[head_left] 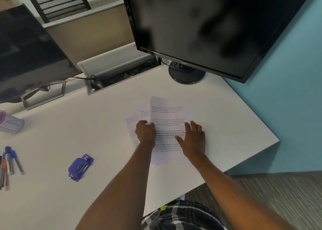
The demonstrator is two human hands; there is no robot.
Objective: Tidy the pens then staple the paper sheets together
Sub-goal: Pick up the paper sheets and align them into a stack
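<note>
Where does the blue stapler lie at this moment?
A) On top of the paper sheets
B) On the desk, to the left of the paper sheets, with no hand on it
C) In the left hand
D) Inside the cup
B: the stapler lies alone on the desk, while the left hand and right hand are both on the paper sheets.

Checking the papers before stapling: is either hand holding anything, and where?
The left hand grips the top sheet at its left edge. The right hand lies flat on that sheet, gripping nothing.
</note>
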